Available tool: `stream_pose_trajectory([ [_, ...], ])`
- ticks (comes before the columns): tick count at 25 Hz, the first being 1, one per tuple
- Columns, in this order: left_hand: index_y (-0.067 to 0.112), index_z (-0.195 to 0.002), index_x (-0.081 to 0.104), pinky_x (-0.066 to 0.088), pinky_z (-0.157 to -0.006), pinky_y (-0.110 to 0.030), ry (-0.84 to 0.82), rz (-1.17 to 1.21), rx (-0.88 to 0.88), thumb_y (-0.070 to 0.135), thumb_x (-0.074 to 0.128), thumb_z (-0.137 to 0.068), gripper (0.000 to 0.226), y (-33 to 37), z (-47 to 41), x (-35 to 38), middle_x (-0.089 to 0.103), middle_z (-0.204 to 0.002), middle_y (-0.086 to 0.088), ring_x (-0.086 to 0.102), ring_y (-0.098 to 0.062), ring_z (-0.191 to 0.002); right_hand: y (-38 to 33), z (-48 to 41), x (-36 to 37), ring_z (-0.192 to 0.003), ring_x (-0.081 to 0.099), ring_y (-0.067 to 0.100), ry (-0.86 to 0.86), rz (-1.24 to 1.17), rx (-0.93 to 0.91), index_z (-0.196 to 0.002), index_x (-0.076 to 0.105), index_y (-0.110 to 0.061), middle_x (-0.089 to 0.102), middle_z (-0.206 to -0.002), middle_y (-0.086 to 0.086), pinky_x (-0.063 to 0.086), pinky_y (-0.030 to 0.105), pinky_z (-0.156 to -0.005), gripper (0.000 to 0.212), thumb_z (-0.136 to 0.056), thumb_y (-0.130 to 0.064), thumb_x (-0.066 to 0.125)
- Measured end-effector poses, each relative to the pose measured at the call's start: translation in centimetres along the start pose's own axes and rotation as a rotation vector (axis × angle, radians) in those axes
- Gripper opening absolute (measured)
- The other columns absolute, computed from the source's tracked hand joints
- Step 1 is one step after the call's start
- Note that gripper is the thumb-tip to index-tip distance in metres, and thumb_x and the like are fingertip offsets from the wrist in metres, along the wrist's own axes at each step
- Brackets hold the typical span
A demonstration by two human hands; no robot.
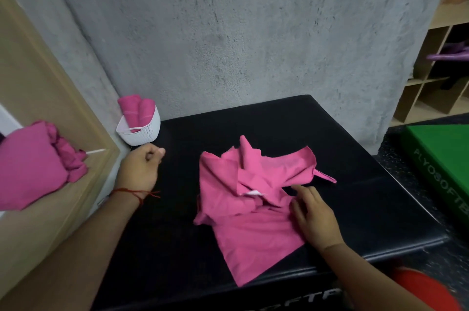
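A crumpled pink shirt (251, 199) lies on a black padded box (355, 158), collar side up with a white label showing. My right hand (312, 216) rests on the shirt's right edge, fingers spread and fairly straight. My left hand (142, 168) hovers over the box's left part, just in front of a white basket (142, 133); its fingers are loosely curled and hold nothing. Two rolled pink cloths (135, 110) stand upright in the basket.
A pile of pink cloth (33, 166) sits on a wooden ledge at the left. A grey concrete wall stands behind the box. A green padded box (441, 173) lies to the right, and wooden cubby shelves (436, 77) stand at the far right.
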State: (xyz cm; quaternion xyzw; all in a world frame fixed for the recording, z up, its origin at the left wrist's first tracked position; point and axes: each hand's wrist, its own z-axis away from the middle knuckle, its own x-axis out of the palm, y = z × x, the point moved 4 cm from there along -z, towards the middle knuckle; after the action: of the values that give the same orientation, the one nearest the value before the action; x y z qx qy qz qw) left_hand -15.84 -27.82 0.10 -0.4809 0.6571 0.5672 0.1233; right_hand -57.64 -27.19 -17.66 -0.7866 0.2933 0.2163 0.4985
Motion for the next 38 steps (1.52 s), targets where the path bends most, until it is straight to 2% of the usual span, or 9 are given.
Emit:
stream_pose_trajectory([
  [7, 0.032, -0.096, 0.066, 0.054, -0.075, -0.027, -0.293, 0.099, 0.107, 0.049, 0.076, -0.087, 0.021, 7.5, 10.8, 4.5, 0.068, -0.098, 0.014, 0.066, 0.0, -0.081, -2.3, 0.7, -1.0, -0.098, 0.066, 0.0, 0.054, -0.137, 0.024, -0.112, 0.077, -0.036, 0.066, -0.108, -0.025, 0.055, 0.03, -0.084, 0.024, -0.097, -0.018, 0.072],
  [11, 0.024, -0.091, 0.069, 0.062, -0.077, -0.044, -0.623, 0.332, -0.246, 0.083, 0.059, -0.076, 0.061, 10.3, 16.5, 10.4, 0.074, -0.091, 0.009, 0.07, -0.013, -0.088, -8.6, 0.1, -2.8, -0.093, 0.071, 0.001, 0.06, -0.274, 0.039, -0.104, 0.079, -0.034, 0.075, -0.101, -0.024, 0.058, 0.034, -0.085, 0.013, -0.098, -0.025, 0.072],
  [14, 0.032, -0.114, 0.068, 0.06, -0.075, -0.044, -0.536, 0.768, -0.604, 0.054, 0.069, -0.088, 0.034, 10.0, 16.9, 12.6, 0.076, -0.104, 0.003, 0.072, -0.021, -0.095, -12.8, 0.9, -2.4, -0.095, 0.073, 0.003, -0.286, -0.395, -0.067, -0.106, 0.08, -0.034, 0.078, -0.102, -0.023, 0.058, 0.03, -0.088, 0.018, -0.099, -0.019, 0.071],
  [18, 0.024, -0.101, 0.076, 0.063, -0.08, -0.051, -0.336, 0.666, -0.506, 0.025, 0.066, -0.071, 0.032, 6.0, 15.3, 11.3, 0.075, -0.076, 0.0, 0.069, -0.025, -0.074, -13.5, 0.4, -2.9, -0.109, 0.072, 0.012, -0.413, -0.598, 0.074, -0.115, 0.078, -0.028, 0.078, -0.115, -0.009, 0.055, 0.034, -0.098, 0.024, -0.099, -0.012, 0.07],
  [20, 0.029, -0.088, 0.078, 0.062, -0.083, -0.056, -0.332, 0.572, -0.427, 0.023, 0.07, -0.081, 0.012, 4.2, 15.3, 10.3, 0.074, -0.073, 0.005, 0.071, -0.025, -0.077, -11.6, -1.6, -2.8, -0.135, 0.053, 0.015, -0.35, -0.266, 0.051, -0.141, 0.06, -0.045, 0.057, -0.149, -0.01, 0.046, 0.041, -0.11, 0.06, -0.086, -0.029, 0.079],
  [23, 0.037, -0.087, 0.079, 0.062, -0.082, -0.055, -0.358, 0.504, -0.326, 0.034, 0.068, -0.081, 0.013, 3.5, 15.5, 9.2, 0.077, -0.08, 0.001, 0.074, -0.025, -0.083, -10.1, -2.4, 0.6, -0.155, 0.025, 0.027, -0.671, 0.149, -0.079, -0.161, 0.022, -0.058, 0.014, -0.174, 0.001, 0.034, 0.049, -0.123, 0.107, -0.069, -0.05, 0.077],
  [29, 0.022, -0.081, 0.078, 0.055, -0.072, -0.031, -0.293, 0.305, -0.196, 0.009, 0.07, -0.093, 0.019, 0.5, 12.9, 5.4, 0.078, -0.094, -0.01, 0.07, -0.021, -0.081, -11.1, -5.7, -1.1, -0.09, 0.067, 0.014, -0.643, 0.286, -0.238, -0.105, 0.077, -0.032, 0.076, -0.098, -0.01, 0.054, 0.032, -0.083, 0.026, -0.079, -0.036, 0.08],
  [32, 0.012, -0.083, 0.077, 0.055, -0.073, -0.041, -0.217, 0.181, -0.214, 0.008, 0.068, -0.091, 0.013, -3.7, 10.4, 1.5, 0.075, -0.079, -0.012, 0.071, -0.036, -0.082, -9.8, -8.7, -5.6, -0.074, 0.066, 0.012, -0.553, 0.3, -0.205, -0.09, 0.078, -0.025, 0.074, -0.082, -0.004, 0.053, 0.034, -0.073, 0.015, -0.083, -0.037, 0.084],
  [38, 0.009, -0.08, 0.071, 0.041, -0.074, -0.036, 0.011, 0.098, -0.269, 0.034, 0.054, -0.079, 0.03, -8.8, 5.7, -6.3, 0.071, -0.081, -0.014, 0.06, -0.032, -0.078, -4.8, -12.8, -13.3, -0.047, 0.042, 0.009, -0.327, 0.195, 0.177, -0.062, 0.062, -0.011, 0.052, -0.05, -0.004, 0.036, 0.03, -0.053, 0.048, -0.09, -0.044, 0.081],
])
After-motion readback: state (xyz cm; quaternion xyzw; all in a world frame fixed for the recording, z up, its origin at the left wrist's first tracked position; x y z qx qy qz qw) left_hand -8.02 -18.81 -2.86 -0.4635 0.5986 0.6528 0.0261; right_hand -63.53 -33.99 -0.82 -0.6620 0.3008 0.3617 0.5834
